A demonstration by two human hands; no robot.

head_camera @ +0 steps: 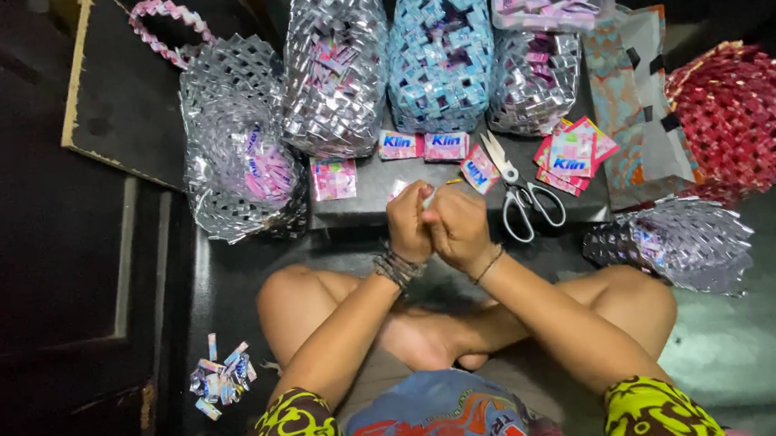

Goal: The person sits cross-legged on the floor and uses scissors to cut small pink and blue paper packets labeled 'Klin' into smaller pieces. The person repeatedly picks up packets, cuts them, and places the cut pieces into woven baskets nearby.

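Beside scissors, pink sachets

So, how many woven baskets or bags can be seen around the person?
6: silver handled bag far left, silver bag, blue bag, small silver basket under a clear box, red basket right, silver basket lower right. More may be hidden.

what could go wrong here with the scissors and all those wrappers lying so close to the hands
The scissors lie with blades apart just beside the right hand, so a sideways reach might catch a blade. The small strip pinched between the left hand and the right could slip or tear. The loose wrappers sit near the edge of the dark board and might get knocked off.
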